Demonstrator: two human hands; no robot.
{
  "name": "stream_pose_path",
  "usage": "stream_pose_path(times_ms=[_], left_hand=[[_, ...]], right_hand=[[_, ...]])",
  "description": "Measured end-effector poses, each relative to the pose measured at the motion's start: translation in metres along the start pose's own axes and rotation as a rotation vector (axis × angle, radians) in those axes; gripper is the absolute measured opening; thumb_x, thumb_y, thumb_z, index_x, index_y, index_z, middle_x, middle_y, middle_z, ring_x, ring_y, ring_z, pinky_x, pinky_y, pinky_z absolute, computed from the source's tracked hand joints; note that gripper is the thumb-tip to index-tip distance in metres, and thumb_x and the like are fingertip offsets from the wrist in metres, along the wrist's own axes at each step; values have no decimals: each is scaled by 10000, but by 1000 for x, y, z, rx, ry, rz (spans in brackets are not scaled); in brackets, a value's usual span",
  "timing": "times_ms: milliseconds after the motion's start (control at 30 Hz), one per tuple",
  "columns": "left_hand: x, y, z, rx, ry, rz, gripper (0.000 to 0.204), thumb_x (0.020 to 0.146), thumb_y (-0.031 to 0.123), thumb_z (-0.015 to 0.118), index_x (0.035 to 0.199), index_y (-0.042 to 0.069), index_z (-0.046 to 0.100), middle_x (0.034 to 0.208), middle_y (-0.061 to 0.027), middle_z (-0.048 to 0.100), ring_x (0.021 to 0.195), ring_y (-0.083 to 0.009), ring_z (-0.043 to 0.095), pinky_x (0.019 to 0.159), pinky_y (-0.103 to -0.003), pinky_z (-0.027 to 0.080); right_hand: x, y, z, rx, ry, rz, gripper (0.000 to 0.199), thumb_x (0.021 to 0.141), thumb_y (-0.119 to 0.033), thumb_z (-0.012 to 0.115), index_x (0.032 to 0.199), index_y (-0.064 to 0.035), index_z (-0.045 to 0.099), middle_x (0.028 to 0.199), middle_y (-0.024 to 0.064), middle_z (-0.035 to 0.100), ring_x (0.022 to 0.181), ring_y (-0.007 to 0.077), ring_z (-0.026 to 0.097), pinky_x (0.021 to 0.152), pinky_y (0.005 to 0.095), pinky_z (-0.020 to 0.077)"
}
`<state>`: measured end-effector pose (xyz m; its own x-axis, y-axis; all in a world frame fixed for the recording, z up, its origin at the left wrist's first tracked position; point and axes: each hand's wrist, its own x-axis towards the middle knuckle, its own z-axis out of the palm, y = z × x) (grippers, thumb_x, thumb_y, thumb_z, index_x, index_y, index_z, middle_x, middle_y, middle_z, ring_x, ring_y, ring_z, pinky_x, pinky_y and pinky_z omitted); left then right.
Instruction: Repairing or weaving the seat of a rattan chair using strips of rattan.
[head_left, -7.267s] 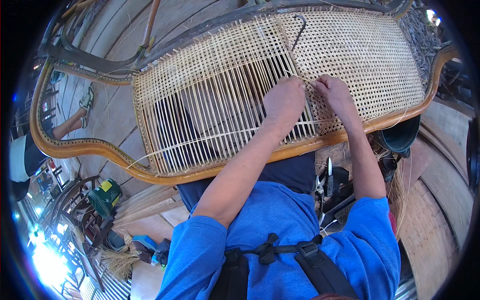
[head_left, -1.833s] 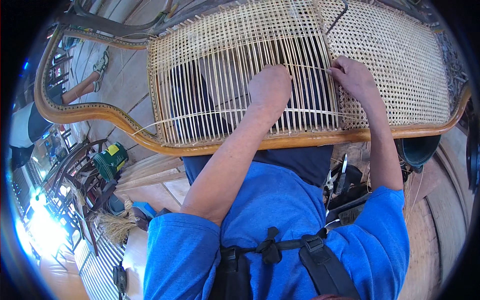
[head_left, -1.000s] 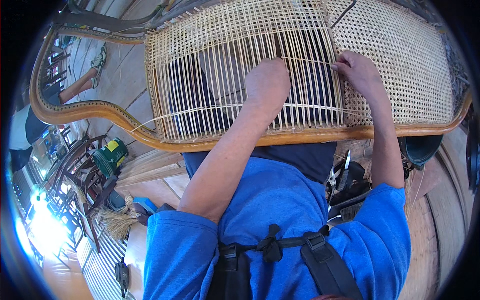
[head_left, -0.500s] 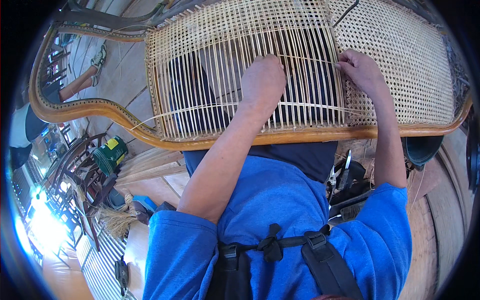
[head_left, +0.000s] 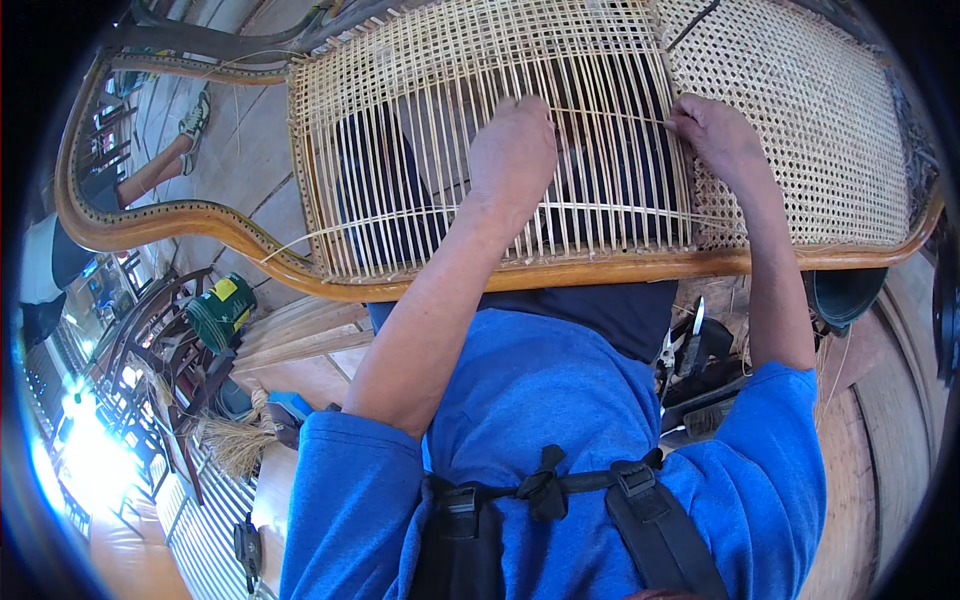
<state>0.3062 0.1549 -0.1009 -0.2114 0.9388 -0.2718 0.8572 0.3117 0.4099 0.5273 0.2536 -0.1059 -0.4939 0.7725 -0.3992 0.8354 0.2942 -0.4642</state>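
Across my lap lies a curved wooden chair frame (head_left: 560,272) holding a part-woven cane panel (head_left: 385,190) of close upright strands. A thin cane strand (head_left: 610,115) runs crosswise through the uprights between my two hands. My left hand (head_left: 513,155) is closed over the panel's middle, its curled fingers on the strand and its fingertips partly hidden. My right hand (head_left: 718,140) pinches the strand's other end beside a finished cane mesh section (head_left: 800,130). Lower down, a pale crosswise cane strand (head_left: 590,209) passes through the uprights, its loose left end hanging over the frame.
Below the frame at right lie a knife (head_left: 697,318) and other dark-handled tools. A green container (head_left: 222,312) stands at left, near a bundle of straw-like fibre (head_left: 235,443). Another person's leg (head_left: 155,183) shows at far left. A dark green vessel (head_left: 848,297) sits under the frame's right end.
My left hand has shifted slightly left and away from me along the crosswise strand. My right hand has moved a little left, still pinching.
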Motion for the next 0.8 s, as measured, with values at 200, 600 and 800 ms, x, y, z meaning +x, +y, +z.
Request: stream_pose_path(times_ms=[200, 600, 800], left_hand=[[18, -4, -6, 3, -108, 33, 187, 875, 179, 482, 966, 64, 597, 962, -159, 566, 870, -321, 592, 767, -416, 485], [-10, -148, -115, 332, -164, 55, 173, 867, 159, 431, 894, 54, 566, 902, -180, 574, 856, -348, 570, 741, -458, 470], [-52, -151, -171, 328, -74, -54, 150, 872, 162, 457, 875, 50, 557, 871, -159, 558, 827, -343, 565, 719, -445, 441]], right_hand=[[2, -3, -6, 95, -87, 10, 205, 865, -233, 552, 872, -28, 553, 692, 132, 585, 626, 245, 566, 627, 362, 445], [5, 27, -55, -54, -271, 233, 205, 832, -199, 566, 833, -5, 633, 687, 122, 595, 572, 202, 573, 591, 360, 463], [-6, -20, -37, -824, 250, 77, 261, 836, -240, 580, 1027, -64, 612, 1075, 104, 609, 982, 244, 574, 861, 350, 448]])
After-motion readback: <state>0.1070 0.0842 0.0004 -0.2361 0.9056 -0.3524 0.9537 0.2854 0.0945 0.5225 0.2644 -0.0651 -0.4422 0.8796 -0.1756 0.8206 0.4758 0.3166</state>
